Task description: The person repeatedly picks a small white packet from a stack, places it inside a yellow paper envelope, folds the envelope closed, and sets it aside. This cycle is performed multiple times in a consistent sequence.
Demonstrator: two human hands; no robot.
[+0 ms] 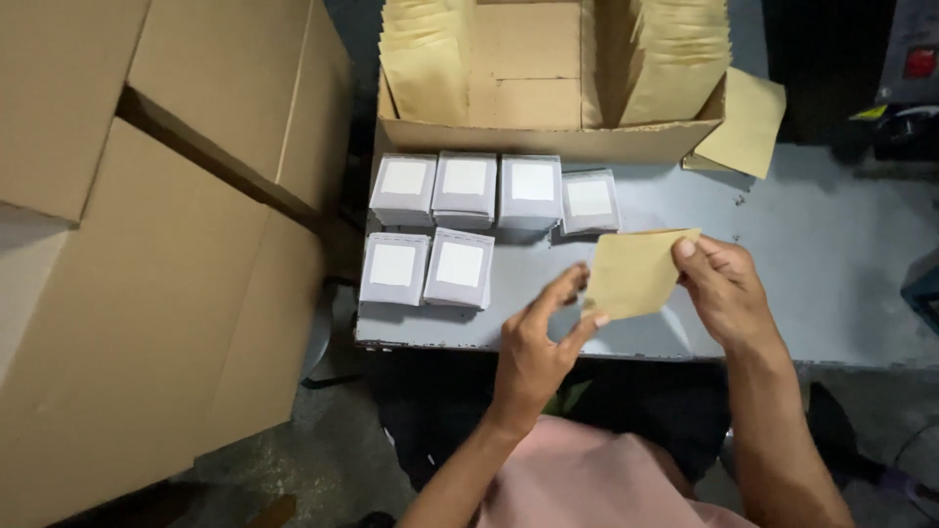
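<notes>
- The person is standing at a grey table point(831, 254), holding a small flat brown paper envelope point(636, 274) between both hands, just above the table's near edge.
- The left hand point(543, 337) is gripping the envelope at its 7 o'clock corner, thumb and fingertips closed on the paper.
- The right hand point(719, 284) is pinching the envelope at its 3 o'clock edge, thumb lying on the upper corner, fingers closed behind the paper.
- The envelope is tilting slightly, its upper edge rising toward 2 o'clock; whether it is touching the table cannot be told.
- Six small white boxes point(465, 191) are standing on the table at 10 o'clock from the hands: four side by side in a far row, two in a near row, each showing a blank white label on top. The nearest of them, the right end of the far row, is sitting just beside the envelope's upper left corner.
- An open cardboard carton point(548, 137) is resting at 12 o'clock at the table's far edge, with stacks of brown envelopes point(425, 59) leaning upright in its left and right compartments.
- A loose brown envelope point(748, 122) is lying at 1 o'clock, against the carton's right corner.
- Large closed cardboard boxes point(147, 244) are filling the 9 o'clock side, beside the table.
- A pink garment point(587, 479) is showing at 6 o'clock, below the forearms.
</notes>
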